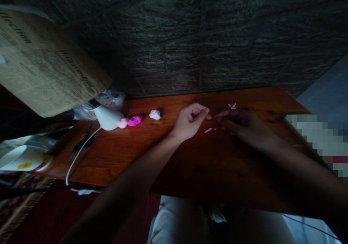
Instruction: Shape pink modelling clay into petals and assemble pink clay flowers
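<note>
Above the wooden table, my left hand is closed in a pinch, thumb against forefinger. My right hand faces it with fingertips drawn together, dim and a little blurred. A narrow gap separates the two sets of fingertips; whatever they hold is too small to make out. Just below lies a thin pink strip of what looks like modelling clay, with a tiny pink crumb beside it. Behind my right hand rests a branching pink clay piece. To the left sit a white lump, a magenta lump and a pale pink lump.
A lamp with a white base and newsprint-patterned shade stands at the left, its white cord crossing dark scissors. Crumpled plastic lies behind. A paper cup is at far left. A stone-patterned wall borders the wooden table.
</note>
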### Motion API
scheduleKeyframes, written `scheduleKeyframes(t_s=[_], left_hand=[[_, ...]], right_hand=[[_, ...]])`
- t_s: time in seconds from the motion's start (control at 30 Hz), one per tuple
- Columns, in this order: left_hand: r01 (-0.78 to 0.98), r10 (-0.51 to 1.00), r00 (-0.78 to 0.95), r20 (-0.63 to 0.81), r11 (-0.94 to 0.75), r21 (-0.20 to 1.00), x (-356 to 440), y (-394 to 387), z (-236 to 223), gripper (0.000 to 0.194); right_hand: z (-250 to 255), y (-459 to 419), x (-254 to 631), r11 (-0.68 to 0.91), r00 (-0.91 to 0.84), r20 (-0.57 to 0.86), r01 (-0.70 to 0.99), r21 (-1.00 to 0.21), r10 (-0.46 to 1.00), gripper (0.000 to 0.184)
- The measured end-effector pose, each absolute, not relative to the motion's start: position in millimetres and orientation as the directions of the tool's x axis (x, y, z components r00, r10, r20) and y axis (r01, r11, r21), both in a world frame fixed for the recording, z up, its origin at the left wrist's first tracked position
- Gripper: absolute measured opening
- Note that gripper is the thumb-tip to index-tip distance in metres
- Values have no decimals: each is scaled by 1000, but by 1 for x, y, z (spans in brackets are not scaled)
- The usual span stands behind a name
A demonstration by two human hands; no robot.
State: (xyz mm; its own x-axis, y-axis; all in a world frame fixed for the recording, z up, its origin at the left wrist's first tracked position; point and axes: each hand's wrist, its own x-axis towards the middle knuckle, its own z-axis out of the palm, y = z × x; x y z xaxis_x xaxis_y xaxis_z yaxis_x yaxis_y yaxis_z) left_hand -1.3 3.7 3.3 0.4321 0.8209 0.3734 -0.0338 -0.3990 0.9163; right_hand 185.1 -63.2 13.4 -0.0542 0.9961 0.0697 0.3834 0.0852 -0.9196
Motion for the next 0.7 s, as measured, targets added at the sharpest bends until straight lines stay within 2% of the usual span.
scheduleKeyframes(t_s=[0.43, 0.7], left_hand=[[-8, 818, 455, 351, -391, 921, -1, -2, 7, 15], [-47, 765, 607, 215, -235, 971, 2, -2, -1, 18]], right_hand=[[16, -66, 183, 91, -49, 79, 346, -934, 996, 35], [21, -68, 179, 140, -68, 125, 299, -944, 990, 37]])
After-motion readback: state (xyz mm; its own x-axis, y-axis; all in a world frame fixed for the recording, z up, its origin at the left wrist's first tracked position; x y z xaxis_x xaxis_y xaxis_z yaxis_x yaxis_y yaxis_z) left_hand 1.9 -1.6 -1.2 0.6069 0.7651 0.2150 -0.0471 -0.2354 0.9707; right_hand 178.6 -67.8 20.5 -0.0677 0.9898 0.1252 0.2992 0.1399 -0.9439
